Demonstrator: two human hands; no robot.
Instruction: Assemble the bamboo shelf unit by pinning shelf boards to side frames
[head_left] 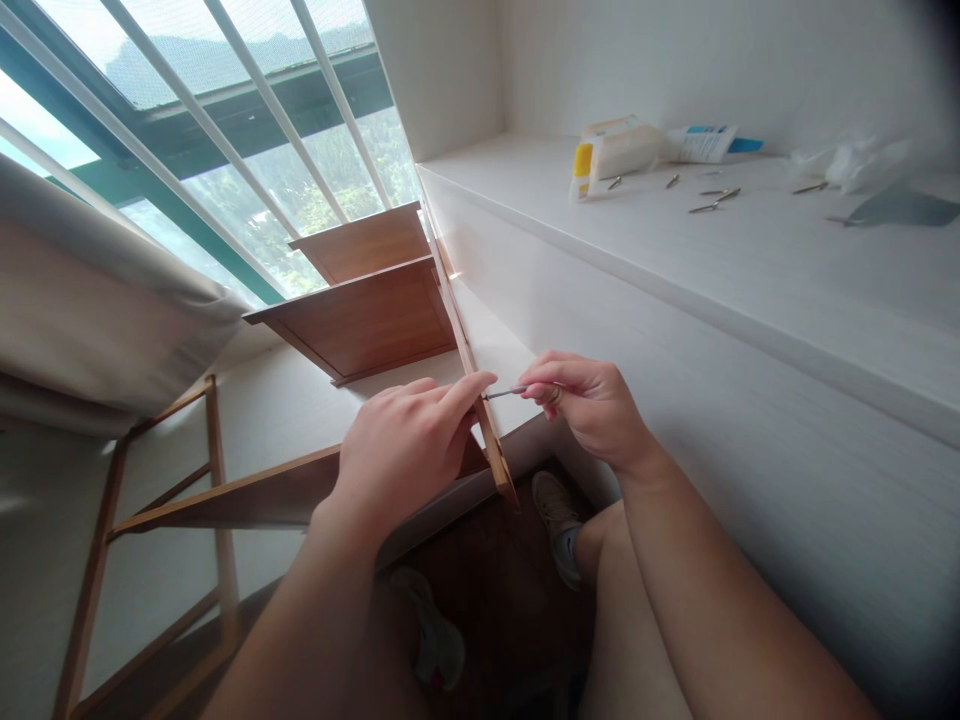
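Note:
A brown wooden shelf unit (360, 320) lies on its side below the window, its long side rail (469, 360) facing me. My left hand (405, 445) rests on the rail's near end, fingers curled and the index finger stretched along the wood. My right hand (589, 400) pinches a thin metal screw (504, 393) whose tip touches the rail just beside my left index finger.
A white ledge (750, 250) at the right carries several loose screws (712, 200), a white tube (697, 143) and a yellow-capped bottle (583, 170). A barred window (225, 130) and a curtain (90, 310) fill the left. My legs and shoes (559, 520) are below.

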